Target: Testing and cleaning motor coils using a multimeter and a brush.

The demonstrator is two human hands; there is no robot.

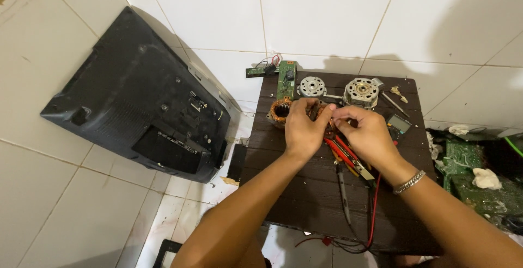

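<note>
Over a small dark wooden table [305, 191] set against a white tiled wall, a person's two bare hands meet near the far edge. Both are closed narrow, fingertips pinched together on a small copper-coloured part [326, 114] held between them; most of it is hidden by the fingers, so its exact shape cannot be told. The left hand [303, 129] curls over it from the left, and the right hand [366, 134], with a silver bracelet [409, 182] at the wrist, pinches it from the right. Just left of the left hand sits a ring-shaped copper winding [280, 110]. Behind the hands lie two round grey metal motor housings [311, 86] [362, 91] and an upright green circuit board [286, 77]. Beneath the right hand rest red-handled pliers [348, 156], with a grey probe [341, 183] and a red wire [375, 208] trailing toward the near edge; a small meter [399, 123] lies to the right. On the floor at left a black television back panel [136, 99] leans against the wall. Fine work like this seems best done with both wrists steadied low near the table, a light even grip that does not kink thin wire, and the part kept over the tabletop so that anything dropped stays within reach.
</note>
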